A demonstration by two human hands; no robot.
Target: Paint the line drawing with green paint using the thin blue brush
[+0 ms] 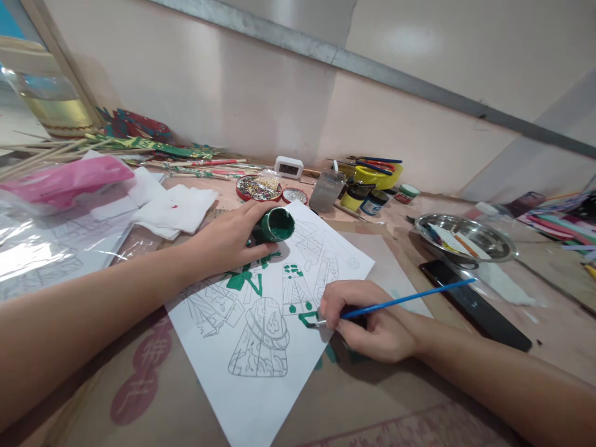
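Observation:
My left hand (239, 233) is wrapped round a small jar of green paint (278, 225), tilted so its open mouth faces me. My right hand (372, 320) grips a blue-handled paintbrush (400, 301), and its tip touches a small green outlined shape on the paper. Under both hands lies a white sheet (261, 397) printed with line drawings. Green paint covers some leaf-like shapes below the jar and several spots on the middle drawing. A hat-like drawing (261, 341) near the front is uncoloured.
Behind the sheet stand a digital clock (288, 167), a dish of beads (246, 188), a cloudy water jar (326, 189) and paint pots (374, 202). A metal bowl (505, 248) and black phone (475, 304) lie right. Tissues (177, 205) and a pink packet (69, 180) lie left.

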